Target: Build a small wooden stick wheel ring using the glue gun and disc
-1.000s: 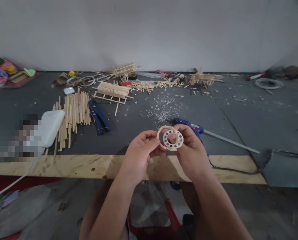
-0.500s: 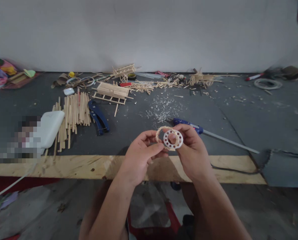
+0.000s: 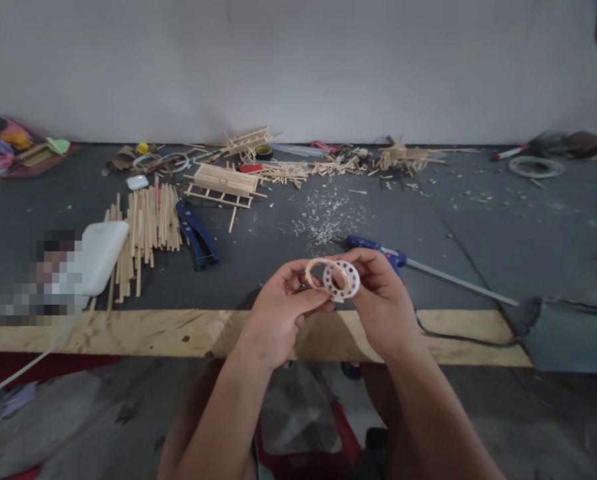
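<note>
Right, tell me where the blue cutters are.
The blue cutters lie on the table left of centre in the head view, just right of the bundle of wooden sticks and in front of the stick frame.

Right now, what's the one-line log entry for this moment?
left hand: pinches wooden ring | right hand: holds white perforated ring, overlapping it | above table edge | blue glue gun behind right hand

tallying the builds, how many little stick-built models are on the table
3. One stick-built model lies right of the loose sticks, a second behind it near the wall, a third further right along the back. Scraps may hide more.
</note>
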Demonstrator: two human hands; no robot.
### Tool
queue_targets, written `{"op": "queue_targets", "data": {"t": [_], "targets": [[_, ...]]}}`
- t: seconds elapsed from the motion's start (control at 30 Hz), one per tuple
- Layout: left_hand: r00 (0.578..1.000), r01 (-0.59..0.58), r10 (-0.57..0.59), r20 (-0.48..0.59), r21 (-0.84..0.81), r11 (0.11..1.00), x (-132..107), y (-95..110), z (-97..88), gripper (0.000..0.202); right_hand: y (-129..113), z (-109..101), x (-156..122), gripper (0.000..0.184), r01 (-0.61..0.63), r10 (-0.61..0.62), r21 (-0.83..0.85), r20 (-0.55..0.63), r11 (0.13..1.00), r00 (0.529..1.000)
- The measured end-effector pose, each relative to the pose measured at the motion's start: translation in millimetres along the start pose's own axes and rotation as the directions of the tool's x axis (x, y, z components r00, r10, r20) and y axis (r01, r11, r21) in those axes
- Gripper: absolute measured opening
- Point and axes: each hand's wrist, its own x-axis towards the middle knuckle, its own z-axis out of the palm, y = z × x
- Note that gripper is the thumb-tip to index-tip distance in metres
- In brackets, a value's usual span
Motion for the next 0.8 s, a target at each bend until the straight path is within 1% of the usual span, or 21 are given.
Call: {"op": "queue_targets", "data": {"t": [0.17,0.53,0.8], "targets": [[1.000,0.005,-0.006,-0.030,-0.012,1.000,0.8,0.0,0.7,0.034,1.1,0.9,-0.6,0.011,0.004,-0.004,0.000,0.002,1.000,1.000],[0.999,0.025,-0.025,-0.026,0.010,1.000,-0.9,4.1,4.1,0.033,3.1,2.4,-1.5,0.016,0.027,-0.027,0.009,-0.028,1.000,0.999],[1.000,0.025,-0.025,-0.006,-0.009,1.000,-1.1,5.9,3.5,0.032,4.6,5.3,-2.9,0.013,0.053,-0.055,-0.027,-0.080,0.998,0.995]]}}
